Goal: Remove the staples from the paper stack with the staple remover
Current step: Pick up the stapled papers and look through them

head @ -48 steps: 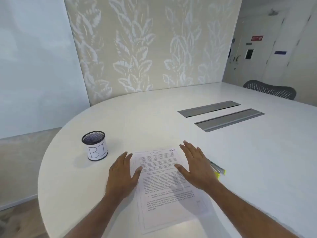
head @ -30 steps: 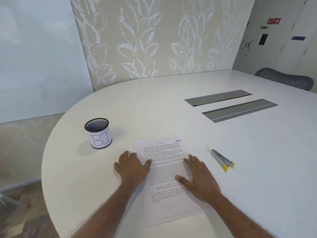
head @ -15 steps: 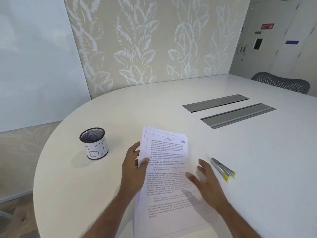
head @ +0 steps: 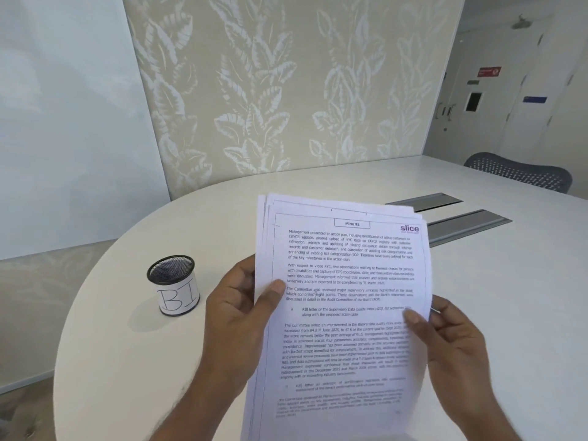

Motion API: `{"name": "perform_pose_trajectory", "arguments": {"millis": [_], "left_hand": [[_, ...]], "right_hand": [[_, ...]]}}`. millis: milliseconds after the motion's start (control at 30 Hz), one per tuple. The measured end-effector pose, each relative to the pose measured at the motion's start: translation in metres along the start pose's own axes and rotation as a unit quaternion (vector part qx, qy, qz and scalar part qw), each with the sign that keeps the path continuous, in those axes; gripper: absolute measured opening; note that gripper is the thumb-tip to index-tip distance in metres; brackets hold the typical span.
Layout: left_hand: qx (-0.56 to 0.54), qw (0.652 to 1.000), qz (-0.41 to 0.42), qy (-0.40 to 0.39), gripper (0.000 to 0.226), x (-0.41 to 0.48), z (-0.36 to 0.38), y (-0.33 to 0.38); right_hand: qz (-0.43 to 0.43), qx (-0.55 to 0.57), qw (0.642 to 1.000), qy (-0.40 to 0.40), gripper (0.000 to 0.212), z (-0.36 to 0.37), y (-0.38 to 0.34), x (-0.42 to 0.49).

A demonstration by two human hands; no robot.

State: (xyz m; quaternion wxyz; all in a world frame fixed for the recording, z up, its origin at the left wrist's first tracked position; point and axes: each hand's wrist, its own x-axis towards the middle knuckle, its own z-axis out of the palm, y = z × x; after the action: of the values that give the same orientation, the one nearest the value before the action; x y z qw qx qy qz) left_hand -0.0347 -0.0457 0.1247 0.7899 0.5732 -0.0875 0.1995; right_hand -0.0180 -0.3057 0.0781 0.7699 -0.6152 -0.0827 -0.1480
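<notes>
Paper stack (head: pixel 346 297): held up in the air in front of me, clear of the table (head: pixel 127 361), printed side toward me, top edge tilted away. The sheets are not squared: several edges fan out at the top and along the left side. The top sheet is headed "MINUTES", with a purple "slice" logo at its upper right corner. No staple can be made out (print and corners are too blurred at this range).

Left hand (head: pixel 235 316): grasps the stack's left edge about halfway up, left thumb (head: pixel 273 291) pressed on the front page, fingers curled behind the sheets.

Right hand (head: pixel 451 342): grasps the right edge a little lower, right thumb (head: pixel 413 323) on the front page, fingers behind.

Table: white, with a rounded end. To the left of my left hand stands a black mesh cup (head: pixel 173 284), upright, with a white label marked "BI", well apart from the paper. Beyond the stack's upper right corner two grey metal strips (head: pixel 467 224) are set flush in the tabletop, side by side; the paper covers part of each.

Surroundings: a dark mesh chair (head: pixel 518 171) at the far right side of the table; a leaf-patterned wall (head: pixel 286 90) straight ahead; doors (head: pixel 521 122) at the right with a red sign (head: pixel 489 71) above.
</notes>
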Motion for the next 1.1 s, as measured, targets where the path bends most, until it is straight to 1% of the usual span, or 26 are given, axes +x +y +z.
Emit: {"name": "perform_pose_trajectory", "arguments": {"millis": [33,67,100,133,167,200,267,333,367,400,500,567,600,633,700,733,767,800,833,867,933,967,1000,1033,1067,1100], "left_hand": [[-0.005,1.0,0.003,0.006,0.031,-0.001,0.002,0.002],[-0.006,1.0,0.005,0.011,0.031,-0.002,0.006,0.004],[-0.005,1.0,0.006,0.016,0.03,-0.005,0.01,0.004],[0.0,1.0,0.008,0.024,0.03,-0.008,0.014,0.005],[0.008,0.999,0.013,0.032,0.029,-0.012,0.019,0.006],[0.016,0.999,0.021,0.037,0.027,-0.015,0.023,0.006],[0.037,0.998,0.038,0.036,0.025,-0.022,0.032,0.006],[0.048,0.997,0.052,0.035,0.028,-0.029,0.041,0.006],[0.051,0.996,0.056,0.035,0.029,-0.032,0.045,0.006],[0.054,0.996,0.056,0.036,0.03,-0.035,0.051,0.005],[0.062,0.997,0.053,0.007,0.029,-0.044,0.066,0.004],[0.069,0.996,0.057,-0.026,0.036,-0.05,0.077,0.005],[0.072,0.995,0.057,-0.04,0.044,-0.054,0.081,0.008],[0.095,0.991,0.077,-0.058,0.047,-0.057,0.082,0.01],[0.182,0.968,0.14,-0.101,0.042,-0.057,0.077,0.014],[0.221,0.951,0.163,-0.143,0.05,-0.057,0.073,0.012],[0.238,0.939,0.163,-0.187,0.056,-0.055,0.069,0.013],[0.259,0.927,0.16,-0.217,0.057,-0.053,0.064,0.015],[0.277,0.916,0.174,-0.231,0.056,-0.05,0.06,0.017],[0.292,0.911,0.195,-0.218,0.054,-0.048,0.055,0.019],[0.321,0.909,0.228,-0.137,0.053,-0.039,0.037,0.017],[0.321,0.918,0.217,-0.081,0.055,-0.033,0.025,0.016],[0.309,0.934,0.175,-0.024,0.059,-0.026,0.011,0.014],[0.289,0.952,0.096,0.017,0.066,-0.019,-0.002,0.015],[0.256,0.966,-0.016,0.023,0.08,-0.015,-0.013,0.019],[0.185,0.977,-0.102,-0.019,0.095,-0.016,-0.024,0.022]], "right_hand": [[-0.006,-0.017,1.0,0.015,0.037,0.004,-0.005,-0.002],[-0.021,-0.062,0.997,0.045,0.045,0.01,-0.01,-0.003],[-0.045,-0.135,0.987,0.079,0.058,0.016,-0.016,-0.006],[-0.076,-0.215,0.968,0.107,0.07,0.023,-0.023,-0.01],[-0.114,-0.263,0.95,0.122,0.075,0.032,-0.031,-0.015],[-0.148,-0.274,0.943,0.113,0.069,0.043,-0.039,-0.022],[-0.167,-0.256,0.951,0.053,0.056,0.067,-0.052,-0.036],[-0.129,-0.209,0.969,-0.021,0.061,0.09,-0.062,-0.048],[-0.105,-0.178,0.977,-0.044,0.066,0.098,-0.065,-0.051],[-0.084,-0.147,0.984,-0.055,0.067,0.103,-0.068,-0.052],[-0.039,-0.093,0.992,-0.079,0.061,0.107,-0.076,-0.049],[-0.043,-0.081,0.991,-0.096,0.06,0.107,-0.083,-0.046],[-0.05,-0.08,0.991,-0.099,0.061,0.106,-0.086,-0.044],[-0.055,-0.081,0.99,-0.104,0.06,0.104,-0.088,-0.043],[-0.046,-0.079,0.99,-0.104,0.05,0.099,-0.089,-0.039],[-0.038,-0.076,0.991,-0.098,0.041,0.095,-0.09,-0.036],[-0.03,-0.069,0.993,-0.091,0.03,0.091,-0.09,-0.032],[-0.021,-0.061,0.994,-0.085,0.025,0.087,-0.091,-0.029],[-0.013,-0.058,0.995,-0.079,0.027,0.083,-0.092,-0.027],[-0.007,-0.052,0.996,-0.078,0.029,0.079,-0.093,-0.025],[0.01,-0.018,0.996,-0.087,0.026,0.072,-0.093,-0.022],[0.017,0.0,0.995,-0.096,0.023,0.069,-0.093,-0.021],[0.025,0.017,0.994,-0.104,0.02,0.066,-0.093,-0.021],[0.033,0.034,0.993,-0.112,0.021,0.063,-0.093,-0.021],[0.044,0.058,0.99,-0.12,0.024,0.06,-0.093,-0.021],[0.055,0.084,0.987,-0.128,0.028,0.058,-0.093,-0.02]]}}
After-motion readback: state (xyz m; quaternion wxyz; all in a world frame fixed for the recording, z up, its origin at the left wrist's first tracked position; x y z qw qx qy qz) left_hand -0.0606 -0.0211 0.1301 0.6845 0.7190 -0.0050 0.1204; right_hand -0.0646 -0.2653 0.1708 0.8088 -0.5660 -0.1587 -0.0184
